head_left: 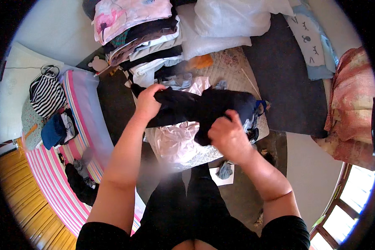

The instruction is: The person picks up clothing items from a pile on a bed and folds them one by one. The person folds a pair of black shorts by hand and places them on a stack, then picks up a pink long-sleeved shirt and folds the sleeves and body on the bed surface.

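Note:
A black garment (pixel 229 102) is stretched sideways in front of me, above the bed; whether it is a top or trousers, I cannot tell. My left hand (pixel 148 102) is closed on its left end, thumb side toward the cloth. At the lower right part, my right hand (pixel 229 137) pinches the cloth with curled fingers. Beneath it a pale pink garment (pixel 177 143) lies crumpled on the quilted bedding (pixel 229 62), partly hidden by the black cloth.
Beyond rises a tall stack of folded clothes (pixel 131 25), beside white pillows (pixel 233 18). At left, a pink-striped bed (pixel 50 175) carries several garments. A grey sock-like cloth (pixel 225 171) lies on a white sheet by my legs. A curtain (pixel 350 108) hangs at right.

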{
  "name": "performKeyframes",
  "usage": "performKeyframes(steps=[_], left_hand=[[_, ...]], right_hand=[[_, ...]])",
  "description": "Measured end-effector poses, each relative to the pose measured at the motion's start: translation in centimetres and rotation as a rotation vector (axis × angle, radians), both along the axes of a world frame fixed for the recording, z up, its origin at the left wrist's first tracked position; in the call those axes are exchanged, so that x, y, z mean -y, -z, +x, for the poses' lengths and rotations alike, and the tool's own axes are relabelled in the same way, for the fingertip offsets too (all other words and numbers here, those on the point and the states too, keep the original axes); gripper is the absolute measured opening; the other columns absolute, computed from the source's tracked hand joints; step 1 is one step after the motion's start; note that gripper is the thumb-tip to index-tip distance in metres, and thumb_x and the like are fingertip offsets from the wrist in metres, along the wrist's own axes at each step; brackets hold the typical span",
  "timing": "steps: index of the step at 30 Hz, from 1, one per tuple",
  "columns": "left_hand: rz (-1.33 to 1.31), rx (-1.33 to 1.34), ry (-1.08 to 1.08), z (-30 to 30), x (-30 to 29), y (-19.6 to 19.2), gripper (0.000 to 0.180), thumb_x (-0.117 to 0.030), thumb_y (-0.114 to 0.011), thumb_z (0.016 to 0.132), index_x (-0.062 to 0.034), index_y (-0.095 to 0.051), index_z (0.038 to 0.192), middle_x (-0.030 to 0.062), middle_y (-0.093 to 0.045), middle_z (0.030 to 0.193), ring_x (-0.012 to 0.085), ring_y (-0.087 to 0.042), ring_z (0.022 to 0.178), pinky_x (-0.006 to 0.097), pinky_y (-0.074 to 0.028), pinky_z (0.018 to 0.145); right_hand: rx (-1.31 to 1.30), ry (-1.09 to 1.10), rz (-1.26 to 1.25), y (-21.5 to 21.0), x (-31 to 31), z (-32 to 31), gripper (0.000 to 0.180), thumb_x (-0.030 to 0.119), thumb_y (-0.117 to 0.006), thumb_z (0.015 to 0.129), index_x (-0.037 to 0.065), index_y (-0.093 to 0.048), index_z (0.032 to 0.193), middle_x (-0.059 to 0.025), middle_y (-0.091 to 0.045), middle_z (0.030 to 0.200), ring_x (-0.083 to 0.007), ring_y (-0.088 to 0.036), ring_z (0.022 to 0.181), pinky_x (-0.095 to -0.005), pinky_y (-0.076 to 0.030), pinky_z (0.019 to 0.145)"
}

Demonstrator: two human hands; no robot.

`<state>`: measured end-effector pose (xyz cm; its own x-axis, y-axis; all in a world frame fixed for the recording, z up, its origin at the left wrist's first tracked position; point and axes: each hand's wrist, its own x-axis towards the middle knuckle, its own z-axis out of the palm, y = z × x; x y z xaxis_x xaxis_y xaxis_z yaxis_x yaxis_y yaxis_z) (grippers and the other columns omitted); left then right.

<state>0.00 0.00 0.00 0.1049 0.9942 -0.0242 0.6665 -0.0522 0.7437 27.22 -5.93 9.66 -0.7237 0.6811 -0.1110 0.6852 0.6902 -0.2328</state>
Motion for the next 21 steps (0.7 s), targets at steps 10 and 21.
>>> performKeyframes(steps=[10,21], left_hand=[[-0.961,0.508,-0.017,-3.5,3.4,-1.0,0.038,-0.008,-0.063,0.063,0.0018,-0.061,0.1,0.0039,-0.063,0.081,0.0143,-0.058,0.073,0.027,-0.046,0.071],[-1.103,1.177,-0.28,2.0,11.5,3.1,0.054,-0.007,-0.059,0.062,-0.0031,-0.05,0.116,0.0095,-0.06,0.097,0.0222,-0.059,0.085,0.035,-0.048,0.08]], right_hand=[[-0.487,1.11,0.063,11.2,-2.1,6.7,0.017,0.011,-0.057,0.08,0.002,-0.054,0.094,-0.0117,-0.059,0.09,-0.0291,-0.057,0.083,-0.0364,-0.045,0.074],[-1.073,1.404,-1.227,11.6,2.4,-5.7,0.045,0.041,-0.056,0.085,0.0,-0.055,0.104,-0.009,-0.062,0.091,-0.0186,-0.06,0.075,-0.0297,-0.048,0.065]])
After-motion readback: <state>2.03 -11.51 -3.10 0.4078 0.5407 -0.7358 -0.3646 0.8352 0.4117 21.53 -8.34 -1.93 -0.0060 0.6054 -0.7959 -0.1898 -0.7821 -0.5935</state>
